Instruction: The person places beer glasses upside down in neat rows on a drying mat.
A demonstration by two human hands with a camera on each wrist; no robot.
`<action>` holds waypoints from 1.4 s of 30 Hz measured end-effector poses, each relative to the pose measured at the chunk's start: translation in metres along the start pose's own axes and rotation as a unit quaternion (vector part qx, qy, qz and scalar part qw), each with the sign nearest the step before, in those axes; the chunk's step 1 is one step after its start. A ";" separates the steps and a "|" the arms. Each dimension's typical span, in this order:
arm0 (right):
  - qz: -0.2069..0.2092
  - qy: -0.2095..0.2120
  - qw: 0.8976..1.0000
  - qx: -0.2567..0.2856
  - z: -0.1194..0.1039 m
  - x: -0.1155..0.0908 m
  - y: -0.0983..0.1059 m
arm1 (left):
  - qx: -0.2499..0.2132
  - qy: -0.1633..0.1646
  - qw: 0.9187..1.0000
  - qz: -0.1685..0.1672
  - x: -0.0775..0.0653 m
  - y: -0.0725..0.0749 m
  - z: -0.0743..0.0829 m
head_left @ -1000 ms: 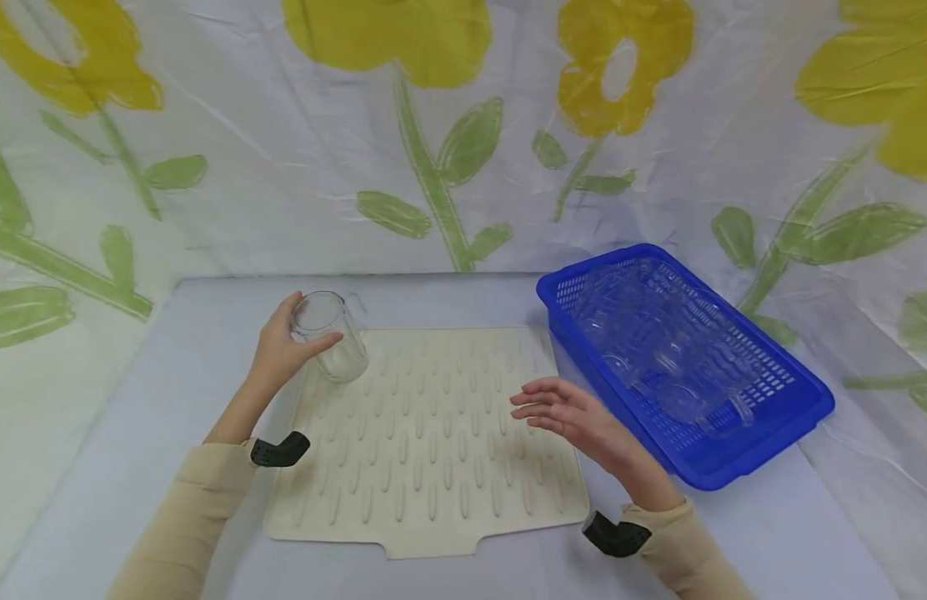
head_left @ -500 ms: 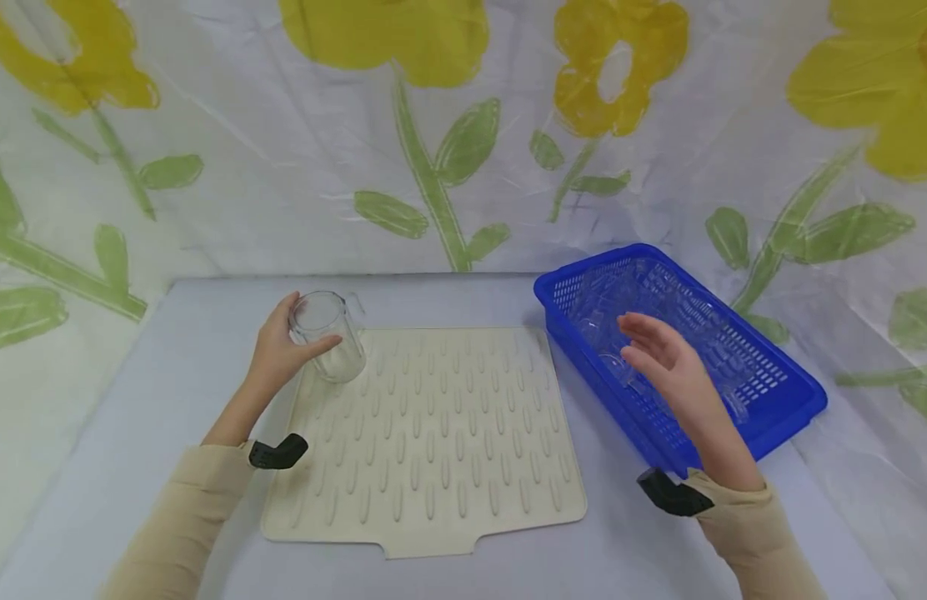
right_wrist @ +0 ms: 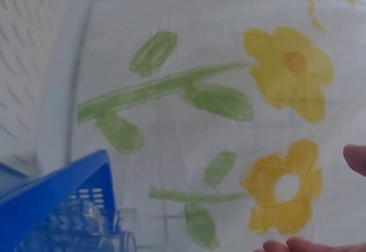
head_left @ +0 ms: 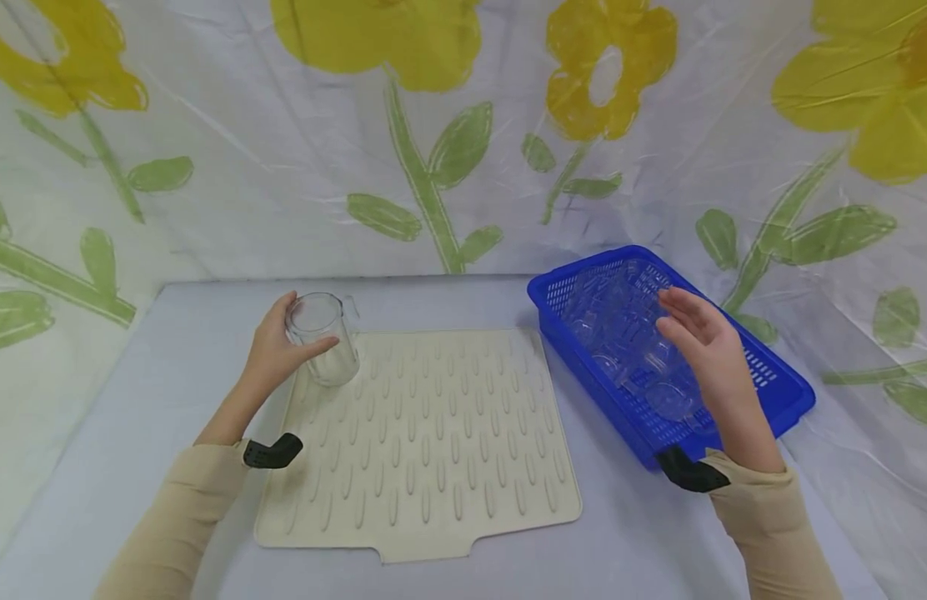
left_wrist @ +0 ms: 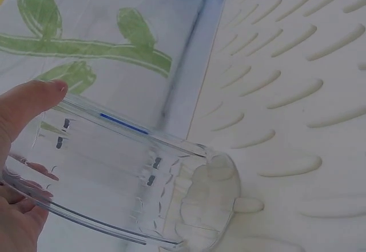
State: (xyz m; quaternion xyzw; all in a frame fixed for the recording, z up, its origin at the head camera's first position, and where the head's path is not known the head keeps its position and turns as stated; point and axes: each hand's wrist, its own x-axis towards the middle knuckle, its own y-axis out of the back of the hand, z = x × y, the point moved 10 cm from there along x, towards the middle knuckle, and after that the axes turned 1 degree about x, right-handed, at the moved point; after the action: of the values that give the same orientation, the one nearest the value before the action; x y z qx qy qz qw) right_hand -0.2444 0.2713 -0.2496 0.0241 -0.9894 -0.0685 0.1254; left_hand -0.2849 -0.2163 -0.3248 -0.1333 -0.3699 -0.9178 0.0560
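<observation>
A clear glass mug [head_left: 334, 360] stands at the far left corner of a cream ridged drying mat [head_left: 433, 433], its handle towards the back. My left hand [head_left: 276, 350] grips it near the rim, thumb across the near side. The left wrist view shows the mug [left_wrist: 120, 172] with its base on the mat. My right hand [head_left: 711, 354] hovers over the blue basket [head_left: 583, 379], fingers lightly bent, holding nothing. Several clear glass mugs [head_left: 609, 312] lie in that basket, partly hidden by the hand. Only fingertips of the right hand show in the right wrist view.
The white table [head_left: 201, 333] carries the mat in the middle and the basket on its right. Behind hangs a white cloth [head_left: 283, 200] painted with yellow flowers. The basket stands slantwise, close to the mat's right edge.
My right hand has moved from above the mat's right side to over the basket, going right and away from me. The left hand and its mug have stayed in place.
</observation>
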 end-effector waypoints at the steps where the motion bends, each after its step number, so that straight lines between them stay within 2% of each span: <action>1: -0.005 0.008 1.000 0.021 0.016 0.006 0.009 | 0.001 -0.002 1.000 -0.001 0.000 0.000 0.001; 3: -0.008 0.005 0.999 0.040 0.046 0.017 0.026 | 0.006 -0.002 1.000 -0.003 0.000 0.001 0.002; 6: -0.011 0.006 0.996 0.084 0.105 0.037 0.059 | 0.014 -0.004 1.000 -0.006 0.001 0.001 0.002; 8: 0.005 -0.001 0.998 0.059 0.134 0.047 0.077 | 0.019 -0.008 1.000 -0.006 0.002 0.001 0.003; 10: 0.014 0.011 0.998 0.059 0.163 0.057 0.095 | 0.022 -0.014 1.000 -0.006 0.003 0.001 0.004; 13: 0.028 0.026 0.998 0.045 0.188 0.066 0.112 | 0.024 -0.020 0.999 -0.008 0.005 0.000 0.006; 17: 0.037 0.025 0.998 0.054 0.195 0.068 0.118 | 0.026 -0.020 0.999 -0.004 0.007 0.000 0.006; 25: 0.049 0.012 0.999 0.015 0.192 0.068 0.116 | 0.025 -0.030 0.999 0.014 0.007 0.003 0.012; 34: 0.028 -0.010 0.999 0.024 0.201 0.077 0.114 | 0.032 -0.031 0.999 0.019 0.005 0.006 0.012; 38: 0.021 -0.016 1.000 0.003 0.204 0.078 0.110 | 0.030 -0.027 0.999 0.019 0.005 0.005 0.010; 42: 0.018 -0.026 0.998 -0.046 0.210 0.078 0.108 | 0.025 -0.027 0.999 0.024 0.005 0.004 0.008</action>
State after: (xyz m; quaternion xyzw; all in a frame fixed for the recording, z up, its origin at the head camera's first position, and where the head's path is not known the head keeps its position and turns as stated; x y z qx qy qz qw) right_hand -0.3758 0.4007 -0.4164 -0.0012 -0.9885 -0.1123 0.1016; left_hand -0.2868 -0.2137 -0.3146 -0.1653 -0.3908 -0.9027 0.0712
